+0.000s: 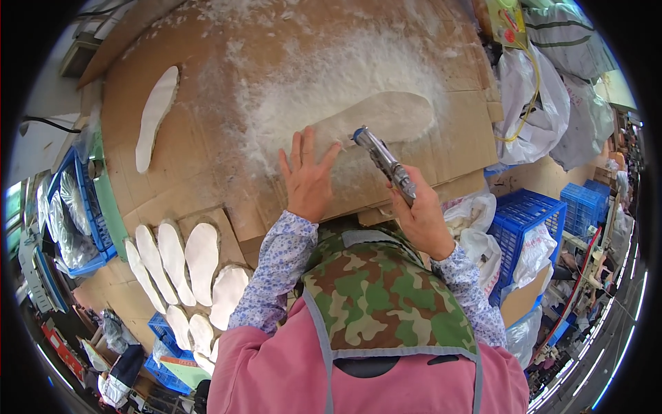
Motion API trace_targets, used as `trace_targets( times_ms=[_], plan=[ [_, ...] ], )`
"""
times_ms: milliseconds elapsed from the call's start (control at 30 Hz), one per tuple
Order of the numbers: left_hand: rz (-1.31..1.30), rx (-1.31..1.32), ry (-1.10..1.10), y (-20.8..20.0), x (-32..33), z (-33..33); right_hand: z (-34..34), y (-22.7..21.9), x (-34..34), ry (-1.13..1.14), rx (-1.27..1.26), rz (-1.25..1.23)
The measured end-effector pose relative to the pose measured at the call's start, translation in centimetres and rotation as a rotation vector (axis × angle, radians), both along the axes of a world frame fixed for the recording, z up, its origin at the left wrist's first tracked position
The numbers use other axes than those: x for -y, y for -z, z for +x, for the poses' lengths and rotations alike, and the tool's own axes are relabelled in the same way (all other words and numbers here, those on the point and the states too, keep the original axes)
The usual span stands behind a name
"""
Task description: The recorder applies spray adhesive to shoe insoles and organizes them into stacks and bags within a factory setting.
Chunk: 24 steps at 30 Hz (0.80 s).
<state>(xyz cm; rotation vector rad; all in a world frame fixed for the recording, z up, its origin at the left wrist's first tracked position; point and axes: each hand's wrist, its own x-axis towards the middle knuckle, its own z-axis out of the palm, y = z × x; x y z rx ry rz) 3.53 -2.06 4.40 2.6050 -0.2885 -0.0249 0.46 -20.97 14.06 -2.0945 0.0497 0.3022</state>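
Right grip [422,215] is wrapped round the silver metal spray gun [383,159], left grip [308,181] splayed empty by the flat beige insole [386,116], toward the cardboard-covered counter's [455,157] front-right corner; I'd sweep evenly, fingers clear

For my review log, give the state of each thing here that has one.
Left hand: fingers spread, at the central insole's left end.
Right hand: closed around the spray gun.
Spray gun: held, nozzle toward the central insole.
Central insole: lying flat, white residue around it.
Lone insole: flat, apart from the others.
Cardboard: spread out, partly coated white.
Lower-left insoles: laid out close together.
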Motion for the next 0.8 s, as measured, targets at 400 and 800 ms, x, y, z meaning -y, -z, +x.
trace_targets(
  times_ms=[400, 800],
  plan=[
    [0.061, -0.015, -0.001, -0.2, 0.4, 0.0, 0.0, 0.0, 4.2, 0.145, 0.147, -0.109],
    [0.022, -0.005, 0.009, -0.3, -0.2, -0.3, -0.6, 0.2, 7.2, 0.332, 0.115, -0.097]
  ],
)
